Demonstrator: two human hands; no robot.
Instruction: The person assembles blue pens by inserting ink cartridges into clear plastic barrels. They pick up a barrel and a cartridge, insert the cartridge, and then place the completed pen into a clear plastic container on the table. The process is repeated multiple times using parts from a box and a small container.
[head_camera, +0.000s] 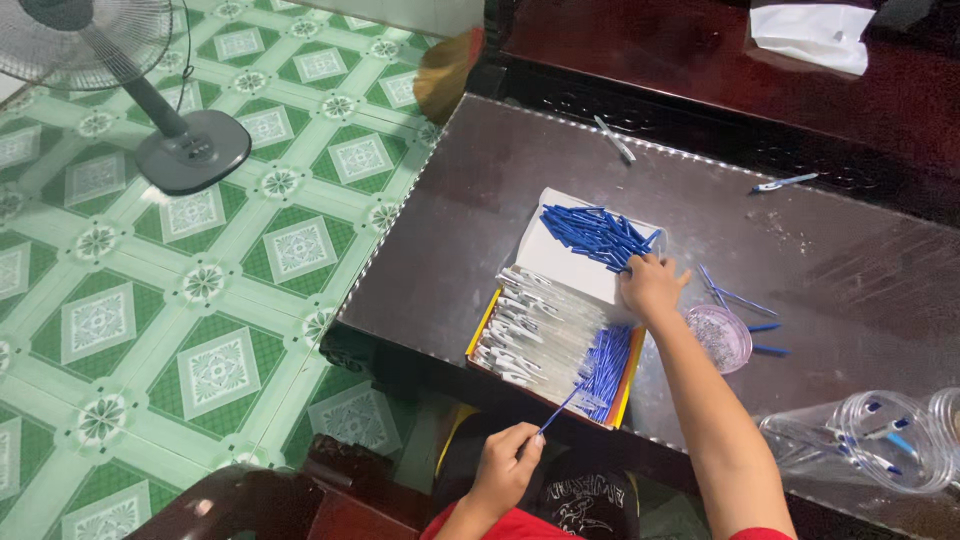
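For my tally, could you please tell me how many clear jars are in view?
2: one clear jar lies on the table's right edge; a second is cut off behind it.

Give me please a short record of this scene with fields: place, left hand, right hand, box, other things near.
place: dark glossy table above a green tiled floor
left hand: fingers pinch one thin blue refill, near the table's front edge
right hand: rests on the pile of blue refills on a white sheet
box: holds clear pen barrels and more blue pieces
other things near: small clear dish, clear jar, standing fan
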